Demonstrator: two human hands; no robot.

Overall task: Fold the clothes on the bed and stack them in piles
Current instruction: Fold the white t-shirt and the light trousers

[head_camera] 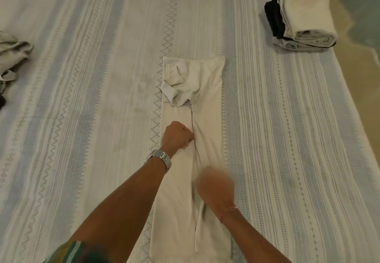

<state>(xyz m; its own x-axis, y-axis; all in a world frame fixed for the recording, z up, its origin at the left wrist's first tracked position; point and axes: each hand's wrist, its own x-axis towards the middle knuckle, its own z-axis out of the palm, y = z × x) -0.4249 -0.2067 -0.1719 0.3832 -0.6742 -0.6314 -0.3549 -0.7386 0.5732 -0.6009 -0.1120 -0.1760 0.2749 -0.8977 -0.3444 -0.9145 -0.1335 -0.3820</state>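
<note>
Shirt lies mid-bed, long axis near-to-far. Your left hand pinches its centre flap; right hand nearer you, blurred, grip unclear. Folded pile far right.

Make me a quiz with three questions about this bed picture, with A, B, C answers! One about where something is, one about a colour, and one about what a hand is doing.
1. Where is the folded pile?
A. far right of the bed
B. far left
C. under the arms

2. What colour is the shirt being folded?
A. red
B. cream
C. black

3. What is the left hand doing?
A. lying flat
B. hanging off the bed
C. gripping the shirt

Answers:
1 A: it sits near the bedspread's right edge.
2 B: the cloth is pale cream.
3 C: its fingers curl on the fabric.
</note>
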